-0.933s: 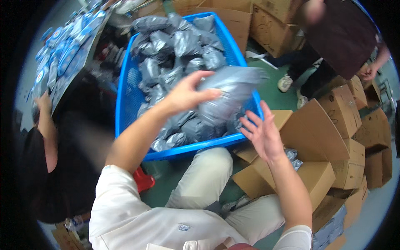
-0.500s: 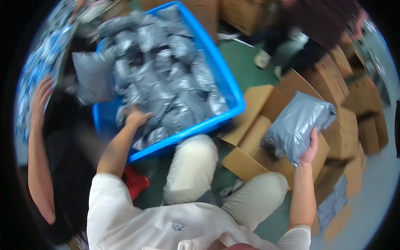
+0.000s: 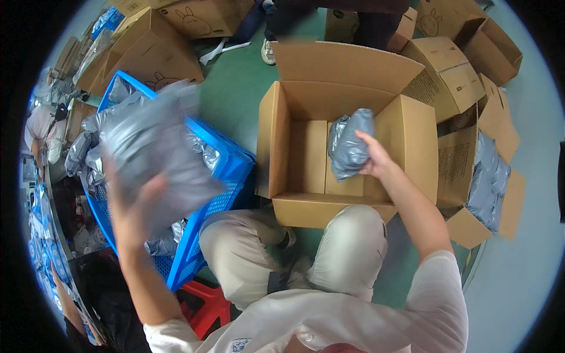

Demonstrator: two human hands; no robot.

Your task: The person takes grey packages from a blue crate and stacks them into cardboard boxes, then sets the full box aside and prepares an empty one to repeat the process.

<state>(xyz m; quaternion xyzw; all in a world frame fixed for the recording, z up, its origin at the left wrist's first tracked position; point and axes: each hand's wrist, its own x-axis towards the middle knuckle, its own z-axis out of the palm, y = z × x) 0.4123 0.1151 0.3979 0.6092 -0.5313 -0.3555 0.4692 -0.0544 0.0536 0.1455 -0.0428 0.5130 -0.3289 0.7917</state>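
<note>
My right hand (image 3: 376,157) grips a grey plastic-wrapped parcel (image 3: 352,144) inside the open cardboard box (image 3: 274,141) in front of me. A darker grey parcel surface shows on the left of it; whether this is a separate bag I cannot tell. My left hand (image 3: 134,209), smeared by motion, has its thumb over a large grey plastic mailing bag (image 3: 162,132), held above the blue plastic crate (image 3: 226,156). More grey bags (image 3: 88,153) lie in the crate, partly hidden behind the raised bag.
At the right, an open carton (image 3: 456,170) holds grey bags (image 3: 487,182). Other cardboard boxes (image 3: 447,73) stand behind it and at the far left (image 3: 150,53). A red stool (image 3: 206,306) is by my left leg. Another person's legs (image 3: 347,23) are beyond the box.
The view has swung right, bringing the box to the middle. My right hand has the parcel inside the box. My left hand, earlier among the crate's bags, now lifts a grey mailing bag.
</note>
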